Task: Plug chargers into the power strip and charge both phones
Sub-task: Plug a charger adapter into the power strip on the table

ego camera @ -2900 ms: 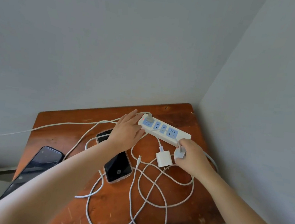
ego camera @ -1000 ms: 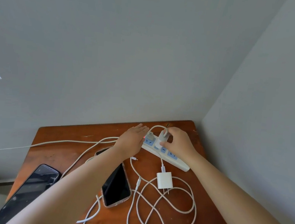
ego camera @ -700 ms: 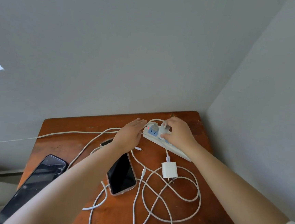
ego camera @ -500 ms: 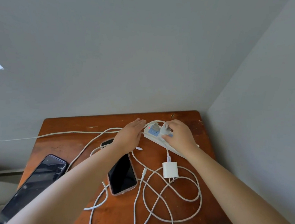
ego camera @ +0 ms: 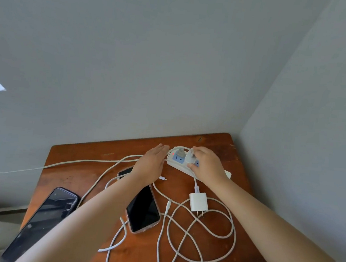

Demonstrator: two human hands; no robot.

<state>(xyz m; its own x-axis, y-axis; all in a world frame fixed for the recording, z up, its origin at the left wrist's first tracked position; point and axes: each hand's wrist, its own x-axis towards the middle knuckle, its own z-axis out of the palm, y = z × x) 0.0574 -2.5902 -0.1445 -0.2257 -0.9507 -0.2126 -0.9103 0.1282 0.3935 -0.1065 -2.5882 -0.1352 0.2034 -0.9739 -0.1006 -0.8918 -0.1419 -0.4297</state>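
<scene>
I see two phones, one (ego camera: 143, 208) mid-table under my left forearm, one (ego camera: 44, 222) overhanging the left edge, two chargers, my right hand (ego camera: 205, 165) pinching one (ego camera: 190, 158) on the power strip (ego camera: 180, 166) near the far edge, the other (ego camera: 198, 202) lying loose, left hand (ego camera: 151, 162) flat and open beside the strip, white cables (ego camera: 190, 236) tangled toward the near edge of the table (ego camera: 238, 157).

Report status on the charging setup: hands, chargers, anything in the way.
Right hand grip on charger at power strip. Left hand flat, holding nothing. Second charger unplugged on table. Cables tangled.
</scene>
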